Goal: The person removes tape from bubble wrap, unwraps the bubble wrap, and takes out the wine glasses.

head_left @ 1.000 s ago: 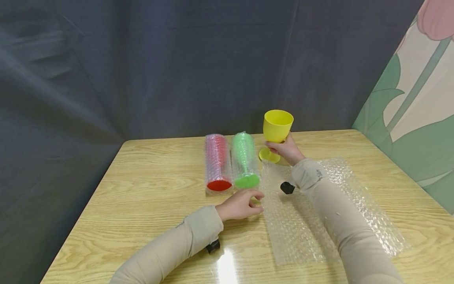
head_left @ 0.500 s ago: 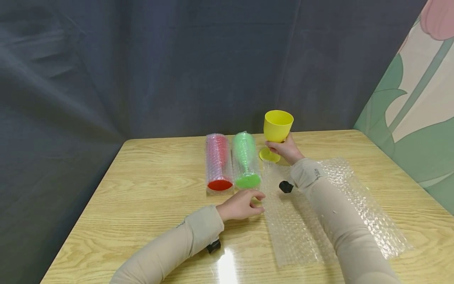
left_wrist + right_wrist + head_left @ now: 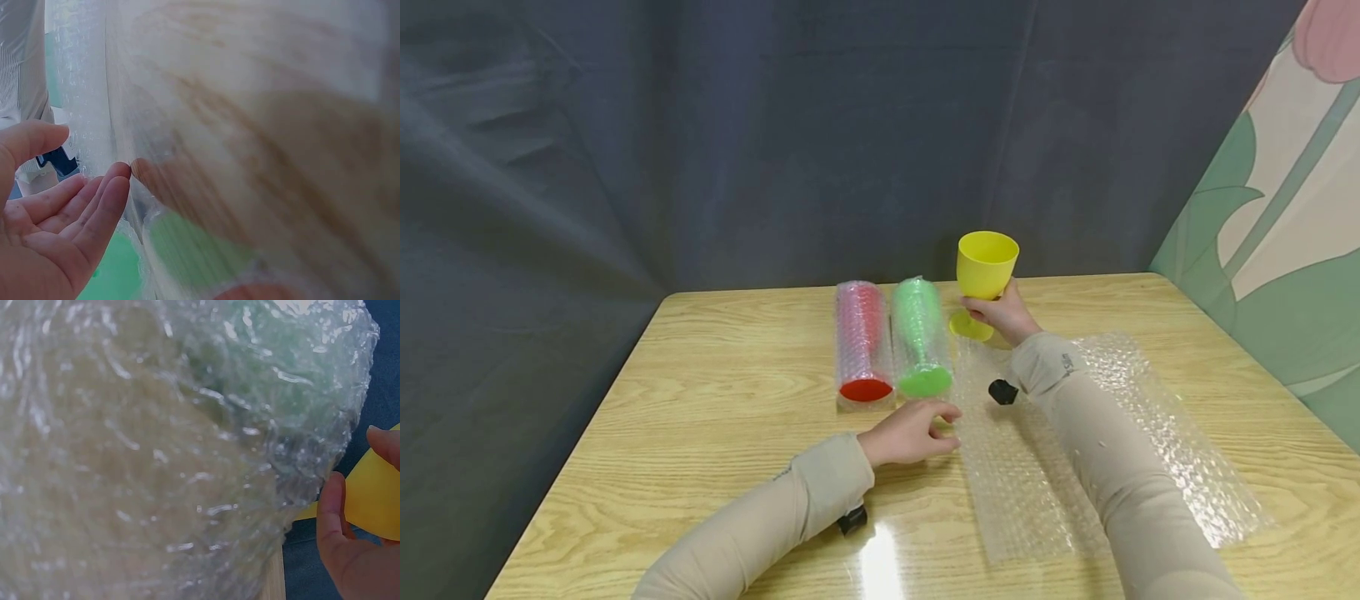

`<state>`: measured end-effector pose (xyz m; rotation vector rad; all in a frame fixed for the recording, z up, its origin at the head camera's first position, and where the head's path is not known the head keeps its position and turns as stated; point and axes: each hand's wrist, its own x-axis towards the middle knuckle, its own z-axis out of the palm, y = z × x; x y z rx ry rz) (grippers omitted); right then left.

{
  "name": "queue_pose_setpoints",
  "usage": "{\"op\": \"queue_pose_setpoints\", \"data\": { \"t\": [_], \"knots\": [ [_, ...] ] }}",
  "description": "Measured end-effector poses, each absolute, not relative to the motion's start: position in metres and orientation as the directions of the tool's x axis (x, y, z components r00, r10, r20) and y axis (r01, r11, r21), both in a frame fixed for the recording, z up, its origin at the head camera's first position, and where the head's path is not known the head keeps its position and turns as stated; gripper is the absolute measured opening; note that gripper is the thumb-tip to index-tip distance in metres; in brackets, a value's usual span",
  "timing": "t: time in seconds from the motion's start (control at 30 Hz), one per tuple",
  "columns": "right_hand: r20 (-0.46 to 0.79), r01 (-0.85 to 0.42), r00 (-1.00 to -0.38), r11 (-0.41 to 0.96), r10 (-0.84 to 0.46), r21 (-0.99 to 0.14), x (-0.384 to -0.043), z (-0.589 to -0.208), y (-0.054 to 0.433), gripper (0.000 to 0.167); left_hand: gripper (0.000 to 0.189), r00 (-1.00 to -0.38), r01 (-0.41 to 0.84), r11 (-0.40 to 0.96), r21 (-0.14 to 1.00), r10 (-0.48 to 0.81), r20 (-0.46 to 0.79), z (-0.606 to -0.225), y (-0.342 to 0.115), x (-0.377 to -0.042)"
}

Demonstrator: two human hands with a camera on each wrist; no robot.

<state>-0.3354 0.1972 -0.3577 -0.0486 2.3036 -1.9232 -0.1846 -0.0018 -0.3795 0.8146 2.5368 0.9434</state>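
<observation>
A yellow plastic goblet (image 3: 987,268) stands upright at the back of the wooden table, its foot beyond the bubble wrap sheet. My right hand (image 3: 1006,317) grips it at the stem, just below the bowl; in the right wrist view, finger and thumb lie about the yellow goblet (image 3: 375,497). The bubble wrap sheet (image 3: 1022,475) lies flat beneath my right forearm. My left hand (image 3: 910,433) rests at the sheet's left edge, fingers loosely bent and holding nothing. The left wrist view shows the left hand (image 3: 62,231) with thumb and fingers apart, fingertips at the tabletop.
Left of the goblet lie two goblets rolled in bubble wrap, a red goblet (image 3: 865,342) and a green goblet (image 3: 919,337), side by side with their feet towards me. A dark cloth (image 3: 850,142) hangs behind the table (image 3: 700,400). A flower-patterned panel (image 3: 1285,275) borders the right side.
</observation>
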Motion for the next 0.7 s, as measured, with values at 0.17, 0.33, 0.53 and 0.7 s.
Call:
{"op": "queue_pose_setpoints", "data": {
  "t": [0.17, 0.33, 0.53, 0.7],
  "knots": [
    [-0.074, 0.054, -0.989, 0.156, -0.126, -0.986, -0.336, -0.356, 0.197, 0.053, 0.043, -0.788, 0.408, 0.623, 0.668, 0.61, -0.087, -0.38, -0.002, -0.185],
    [-0.096, 0.078, -0.986, 0.132, -0.134, -0.988, -0.326, -0.344, 0.192, 0.057, 0.044, -0.788, 0.399, 0.624, 0.672, 0.608, -0.095, -0.378, -0.002, -0.184],
    [-0.107, 0.09, -0.987, 0.143, -0.119, -0.986, -0.335, -0.354, 0.195, 0.068, 0.044, -0.79, 0.393, 0.635, 0.665, 0.604, -0.109, -0.376, -0.001, -0.183],
    [-0.1, 0.075, -0.988, 0.192, -0.121, -0.979, -0.337, -0.357, 0.198, 0.071, 0.045, -0.79, 0.392, 0.641, 0.66, 0.602, -0.116, -0.375, -0.001, -0.182]
  ]
}}
